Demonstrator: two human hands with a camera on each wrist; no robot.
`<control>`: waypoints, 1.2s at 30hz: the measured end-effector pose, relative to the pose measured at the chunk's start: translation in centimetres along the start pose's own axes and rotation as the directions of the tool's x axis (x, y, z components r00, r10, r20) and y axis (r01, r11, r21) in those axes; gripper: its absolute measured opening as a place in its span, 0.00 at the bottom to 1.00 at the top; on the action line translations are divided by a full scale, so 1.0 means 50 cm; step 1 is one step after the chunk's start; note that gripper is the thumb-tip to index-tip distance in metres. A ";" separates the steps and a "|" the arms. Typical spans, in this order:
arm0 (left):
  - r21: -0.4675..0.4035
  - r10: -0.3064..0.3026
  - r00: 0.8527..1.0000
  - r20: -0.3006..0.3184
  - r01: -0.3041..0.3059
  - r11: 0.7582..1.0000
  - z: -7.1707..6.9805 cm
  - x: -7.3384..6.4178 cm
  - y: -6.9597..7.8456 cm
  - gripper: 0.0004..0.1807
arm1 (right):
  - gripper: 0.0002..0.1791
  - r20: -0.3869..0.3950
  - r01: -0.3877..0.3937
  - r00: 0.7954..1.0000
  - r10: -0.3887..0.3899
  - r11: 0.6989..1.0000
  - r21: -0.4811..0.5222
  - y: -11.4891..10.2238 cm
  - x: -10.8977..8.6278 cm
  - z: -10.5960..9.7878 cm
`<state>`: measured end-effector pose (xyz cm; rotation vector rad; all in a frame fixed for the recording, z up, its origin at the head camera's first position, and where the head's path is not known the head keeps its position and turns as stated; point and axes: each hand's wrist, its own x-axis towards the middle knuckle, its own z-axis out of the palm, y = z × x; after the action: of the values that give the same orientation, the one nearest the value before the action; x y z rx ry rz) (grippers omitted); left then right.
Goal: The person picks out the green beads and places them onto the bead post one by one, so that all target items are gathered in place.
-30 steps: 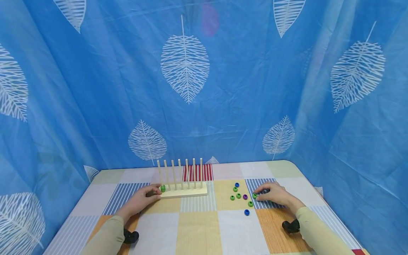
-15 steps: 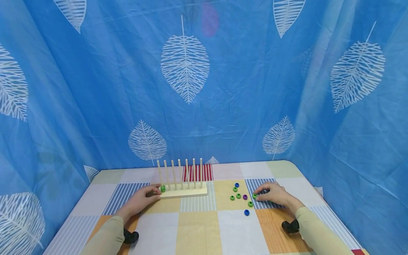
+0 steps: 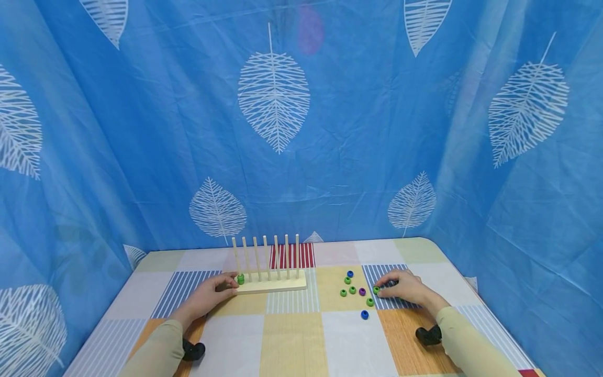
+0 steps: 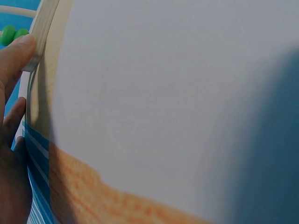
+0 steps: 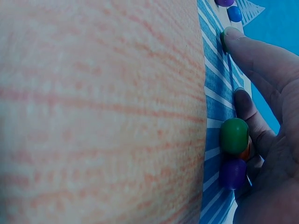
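Note:
My left hand (image 3: 213, 294) grips the left end of a wooden peg rack (image 3: 282, 284), its thumb at the near edge. Two green beads (image 4: 14, 35) are stacked low on the leftmost of several upright pegs; the other pegs are bare. Over on the right, my right hand (image 3: 406, 286) pinches a green bead (image 3: 376, 289) at the tabletop between thumb and forefinger. Beneath that palm, the right wrist view shows another green bead (image 5: 234, 135), a purple bead (image 5: 232, 173) and a partly covered orange bead (image 5: 245, 151); the head view hides these.
Left of the right hand lie loose beads: several green ones (image 3: 353, 289), a purple bead (image 3: 362, 291), a blue bead (image 3: 350, 274) farther back and another blue bead (image 3: 365, 314) nearer. A patchwork cloth (image 3: 292, 340) covers the table. Blue curtains (image 3: 330, 157) hang behind and at both sides.

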<state>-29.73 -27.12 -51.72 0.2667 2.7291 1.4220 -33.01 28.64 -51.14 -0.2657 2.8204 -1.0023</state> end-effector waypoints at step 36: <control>0.003 0.004 1.000 -0.008 -0.004 1.000 0.003 0.000 -0.005 0.04 | 0.18 0.029 0.076 0.996 -0.079 0.992 0.103 -0.035 0.000 -0.055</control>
<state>-29.75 -27.13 -52.00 0.2681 2.7390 1.4231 -33.30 28.98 -47.88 -0.3795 2.7377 -1.1427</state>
